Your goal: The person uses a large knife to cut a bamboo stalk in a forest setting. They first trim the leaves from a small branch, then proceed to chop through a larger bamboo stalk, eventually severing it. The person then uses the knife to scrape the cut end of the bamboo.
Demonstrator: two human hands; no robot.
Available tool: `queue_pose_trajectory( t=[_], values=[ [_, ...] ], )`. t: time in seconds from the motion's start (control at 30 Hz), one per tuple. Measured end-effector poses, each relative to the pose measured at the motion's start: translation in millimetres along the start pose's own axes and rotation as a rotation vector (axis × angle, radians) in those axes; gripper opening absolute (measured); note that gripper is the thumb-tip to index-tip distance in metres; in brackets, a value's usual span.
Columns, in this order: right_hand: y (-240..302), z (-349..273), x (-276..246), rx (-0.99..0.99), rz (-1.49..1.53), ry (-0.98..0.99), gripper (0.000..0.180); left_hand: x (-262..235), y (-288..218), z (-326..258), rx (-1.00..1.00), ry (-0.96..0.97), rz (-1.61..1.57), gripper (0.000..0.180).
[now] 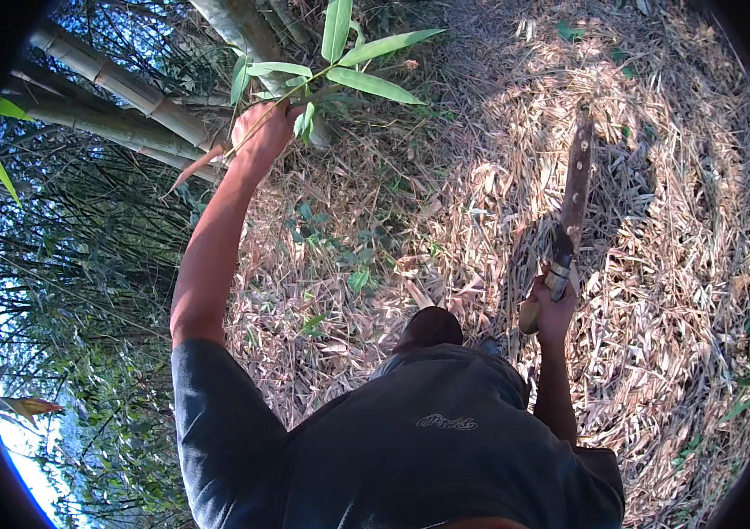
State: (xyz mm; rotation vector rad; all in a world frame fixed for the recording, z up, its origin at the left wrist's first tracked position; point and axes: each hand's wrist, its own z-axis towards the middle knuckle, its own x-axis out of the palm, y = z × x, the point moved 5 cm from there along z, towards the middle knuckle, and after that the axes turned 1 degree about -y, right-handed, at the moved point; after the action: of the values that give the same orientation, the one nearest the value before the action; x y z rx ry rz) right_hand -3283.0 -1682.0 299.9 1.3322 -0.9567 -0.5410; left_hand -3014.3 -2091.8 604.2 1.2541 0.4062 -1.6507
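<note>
The left hand (262,130) pinches a leafy bamboo twig (340,66) beside thick bamboo stalks (119,84), while the right hand (553,304) grips a machete (573,198).

No packages, no signs, no screens — only a small pale emblem (447,422), dark shirt (428,441)

A thin twig (304,84) with long green leaves is held up near the bamboo stems. A long dark blade (574,189) with a pale handle is pointed away over the leaf litter.
</note>
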Motion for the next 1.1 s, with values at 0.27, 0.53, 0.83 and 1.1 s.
queue_pose_trajectory(
  t=[0.27, 0.53, 0.83, 1.1],
  values=[
    [-26.3, 110.4, 26.6, 0.025, 0.117, 0.135, 0.034, 9.5, -21.9, 136.5, -0.037, -0.06, 0.243, 0.048],
    [-101.2, 262.8, 84.3, 0.128, 0.093, 0.146, 0.041, 90.3, -33.8, 226.3, -0.172, -0.007, 0.486, 0.045],
    [-89.4, 465.7, 275.5, 0.092, 0.058, 0.526, 0.026, 117.0, 20.8, 317.3, -0.169, 0.01, 0.62, 0.03],
    [-55.9, 562.1, 451.4, 0.06, 0.02, 1.043, 0.028, 105.9, 53.3, 330.1, -0.362, 0.194, 0.885, 0.016]
  ],
)
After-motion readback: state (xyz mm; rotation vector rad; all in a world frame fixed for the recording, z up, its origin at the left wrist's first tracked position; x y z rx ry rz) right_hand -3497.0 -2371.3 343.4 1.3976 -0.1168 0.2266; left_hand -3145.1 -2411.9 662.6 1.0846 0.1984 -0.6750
